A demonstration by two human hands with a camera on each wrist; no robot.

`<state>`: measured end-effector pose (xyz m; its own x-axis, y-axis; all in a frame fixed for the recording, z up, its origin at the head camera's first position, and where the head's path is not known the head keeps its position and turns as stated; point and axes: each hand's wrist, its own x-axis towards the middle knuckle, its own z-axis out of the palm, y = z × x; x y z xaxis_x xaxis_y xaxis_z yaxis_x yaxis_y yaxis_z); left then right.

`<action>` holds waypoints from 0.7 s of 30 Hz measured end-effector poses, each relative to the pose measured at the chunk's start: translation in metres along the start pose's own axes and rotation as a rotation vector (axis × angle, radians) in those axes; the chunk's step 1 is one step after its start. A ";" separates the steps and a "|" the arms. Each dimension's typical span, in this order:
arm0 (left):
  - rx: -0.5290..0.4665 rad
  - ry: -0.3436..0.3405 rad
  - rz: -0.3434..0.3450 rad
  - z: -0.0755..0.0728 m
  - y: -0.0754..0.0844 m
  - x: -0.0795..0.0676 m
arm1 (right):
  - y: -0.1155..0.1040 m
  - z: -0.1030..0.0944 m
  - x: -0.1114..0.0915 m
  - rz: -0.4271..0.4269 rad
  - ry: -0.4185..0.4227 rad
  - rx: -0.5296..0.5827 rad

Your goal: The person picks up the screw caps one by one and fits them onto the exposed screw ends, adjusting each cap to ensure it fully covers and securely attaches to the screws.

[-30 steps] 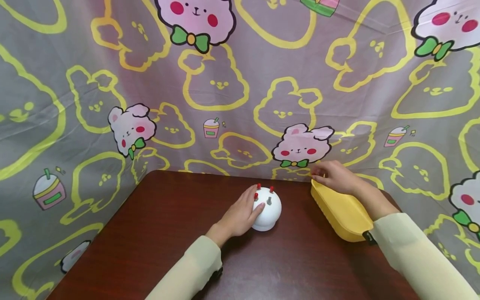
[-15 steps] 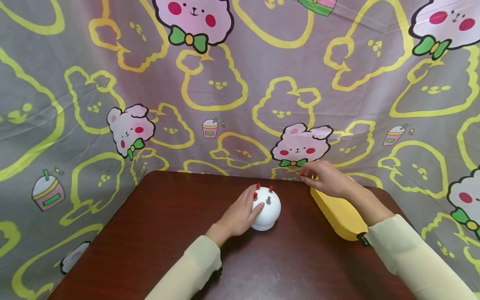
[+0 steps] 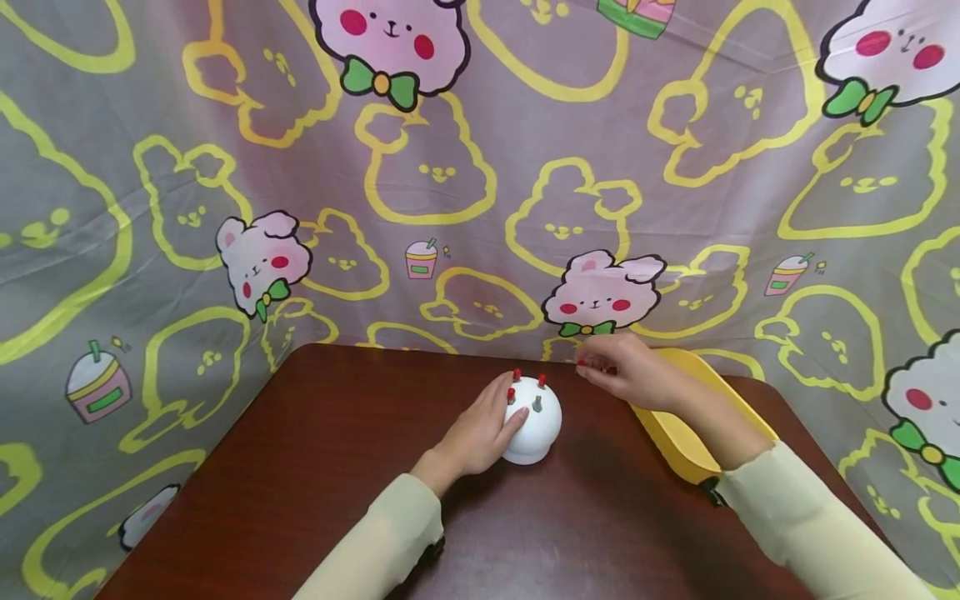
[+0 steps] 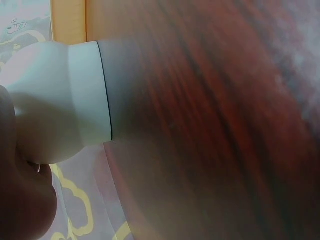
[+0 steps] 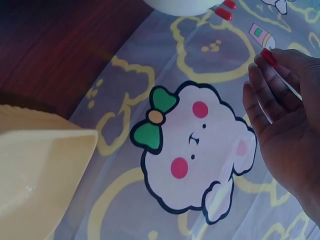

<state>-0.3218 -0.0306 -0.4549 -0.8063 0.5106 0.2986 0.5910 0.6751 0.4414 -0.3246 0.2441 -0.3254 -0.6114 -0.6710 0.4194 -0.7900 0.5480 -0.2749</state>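
Note:
A white ball-shaped body (image 3: 542, 429) on a short round base stands on the table. Several small toggle levers stick up from its top. Red caps (image 3: 542, 380) cover most of them, while one grey lever (image 3: 537, 404) is bare. My left hand (image 3: 480, 429) holds the ball from its left side, thumb at the front; the left wrist view shows the white base (image 4: 90, 95) on the tabletop. Between thumb and fingertip, my right hand (image 3: 633, 375) pinches a small red cap (image 5: 269, 57), in the air right of and behind the ball.
A yellow tray (image 3: 678, 458) lies at the table's right side, partly beneath my right forearm; its inside is mostly hidden. The dark brown table (image 3: 337, 433) ends at a patterned cloth (image 3: 465, 242) hanging behind and at both sides.
My right hand has moved left from over the yellow tray's far end towards the white ball, carrying the red cap. The left hand and the ball have stayed in place.

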 end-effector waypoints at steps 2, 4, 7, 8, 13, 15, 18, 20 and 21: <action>0.003 0.004 0.003 0.000 0.000 0.000 | -0.002 0.003 0.001 -0.002 0.002 0.012; 0.006 0.007 0.005 0.001 -0.001 0.000 | -0.005 0.005 0.002 0.001 0.001 0.026; 0.002 0.010 0.005 0.001 -0.001 0.000 | -0.008 0.009 0.004 0.013 -0.006 0.038; -0.001 0.012 0.005 0.001 -0.002 0.000 | -0.009 0.011 0.004 0.014 -0.009 0.035; -0.020 0.012 -0.004 0.001 -0.002 0.000 | -0.012 0.020 0.008 0.013 -0.020 0.016; -0.020 0.010 -0.005 0.001 -0.002 0.000 | -0.014 0.024 0.009 0.009 -0.029 0.023; -0.022 0.010 0.001 0.001 -0.002 -0.001 | -0.016 0.029 0.010 0.008 -0.044 0.054; -0.026 0.013 0.006 0.000 -0.002 -0.001 | -0.018 0.032 0.011 0.003 -0.051 0.070; -0.027 0.012 0.009 0.000 -0.002 -0.001 | -0.018 0.033 0.012 -0.002 -0.054 0.078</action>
<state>-0.3219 -0.0323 -0.4562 -0.8012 0.5100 0.3130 0.5976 0.6556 0.4615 -0.3187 0.2097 -0.3439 -0.6100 -0.6992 0.3729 -0.7909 0.5075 -0.3421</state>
